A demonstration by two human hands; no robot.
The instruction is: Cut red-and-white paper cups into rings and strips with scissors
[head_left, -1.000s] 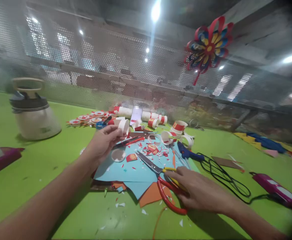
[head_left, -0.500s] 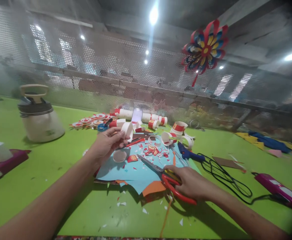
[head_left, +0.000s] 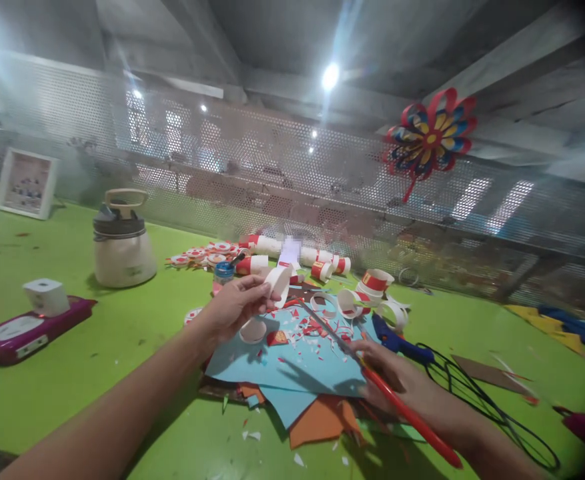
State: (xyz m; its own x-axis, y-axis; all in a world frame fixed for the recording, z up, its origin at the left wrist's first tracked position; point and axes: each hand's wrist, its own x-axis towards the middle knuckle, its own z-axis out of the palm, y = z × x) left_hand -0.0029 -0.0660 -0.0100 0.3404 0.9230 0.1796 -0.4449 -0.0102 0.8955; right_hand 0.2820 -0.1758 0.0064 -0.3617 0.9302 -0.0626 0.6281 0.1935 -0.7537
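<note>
Between the fingertips and thumb of my left hand (head_left: 242,301) is a white cut piece of paper cup (head_left: 279,287), held above the blue paper sheet (head_left: 242,360). My right hand (head_left: 397,380) grips a pair of red-handled scissors (head_left: 407,411), whose blades point up and left toward the cup piece without touching it. How far the blades are apart is hard to make out. Red and white paper scraps (head_left: 317,327) lie scattered on the blue sheet, beside a small round cup base (head_left: 253,331). Orange paper (head_left: 317,423) sticks out under its front edge.
To the right lie a blue glue gun (head_left: 397,343) with a black cord and several cut cups (head_left: 375,283). A jar with blue rim (head_left: 223,275) and paper discs (head_left: 207,255) stand behind my left hand. Farther left are a jug (head_left: 125,257) and a purple power strip (head_left: 37,333).
The view has swung left and up. My right hand has turned the scissors, which now show edge-on with the blades nearer the cup piece. My left hand still holds that piece.
</note>
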